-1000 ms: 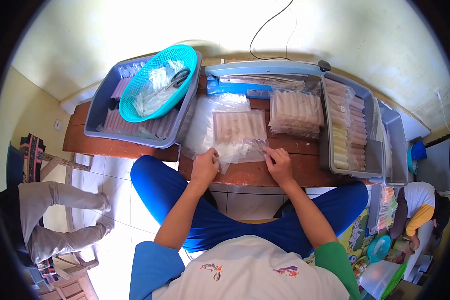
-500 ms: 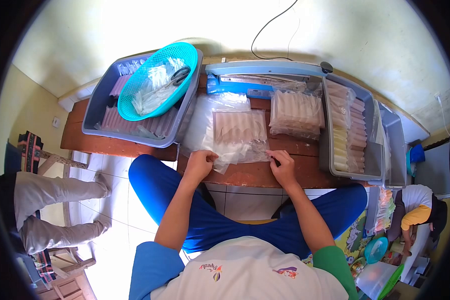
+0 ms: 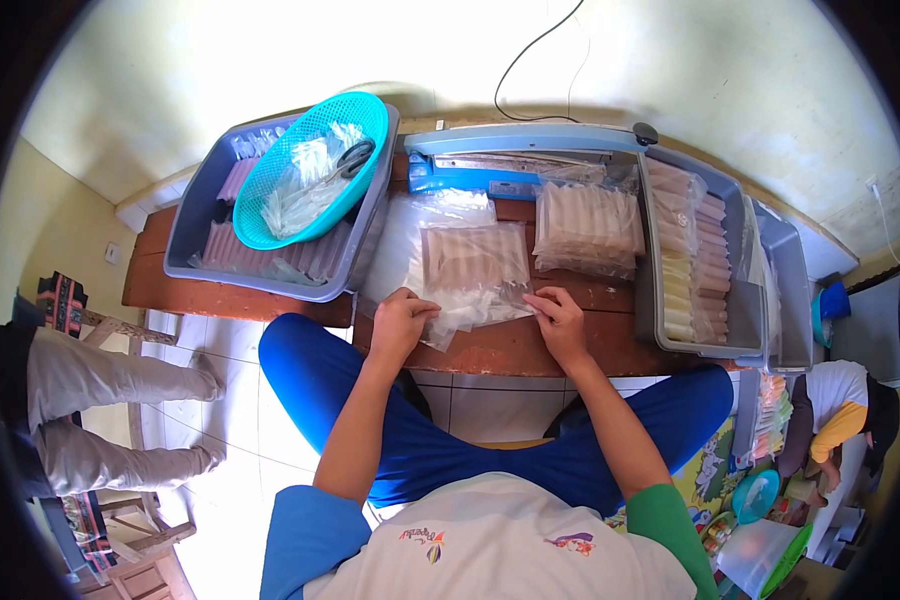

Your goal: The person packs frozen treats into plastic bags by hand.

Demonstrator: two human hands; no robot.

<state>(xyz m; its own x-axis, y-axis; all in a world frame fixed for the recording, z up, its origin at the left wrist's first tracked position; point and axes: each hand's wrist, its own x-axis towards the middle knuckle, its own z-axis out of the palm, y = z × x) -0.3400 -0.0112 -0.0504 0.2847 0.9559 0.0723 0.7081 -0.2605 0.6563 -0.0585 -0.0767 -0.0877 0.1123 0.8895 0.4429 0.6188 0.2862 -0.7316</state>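
Observation:
A clear plastic bag (image 3: 475, 258) holding a row of pale brown sticks lies on the wooden bench in front of me. At its near left corner, my left hand (image 3: 402, 322) pinches the loose plastic between thumb and fingers. The near right corner is pinched by my right hand (image 3: 560, 320). Flat empty plastic bags (image 3: 400, 235) lie beneath and to the left of the filled bag. Just right of it sits a stack of filled bags (image 3: 590, 222). Behind stands a blue bag sealer (image 3: 525, 142).
A grey-blue tub (image 3: 185, 235) at left carries a turquoise basket (image 3: 245, 200) with scissors (image 3: 355, 158) and plastic. On the right are a grey tub (image 3: 710, 350) of wrapped sticks and another tub (image 3: 795, 300). People are at both sides; one person (image 3: 835, 400) bends over items.
Both my hands have stayed on the bag's near corners, the right fingers drawing closer together on the plastic. The view has shifted slightly. The person at right has moved an arm.

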